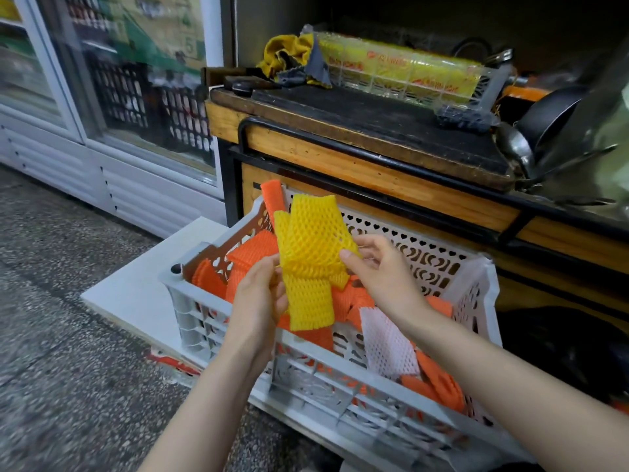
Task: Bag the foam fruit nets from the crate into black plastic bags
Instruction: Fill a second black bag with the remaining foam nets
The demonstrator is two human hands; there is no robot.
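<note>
Presently: yellow nets (313, 253) held above crate (185, 301); left hand (258, 301) and right hand (384, 274) each pinching bundle edge. Orange nets (252, 250) lie inside crate. Advise squaring stack flat, firm grip, before bagging.

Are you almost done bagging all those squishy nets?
Not nearly. The left hand and right hand hold yellow nets above the crate. Many orange nets and a white net still lie inside. No filled bag plainly shows.
</note>
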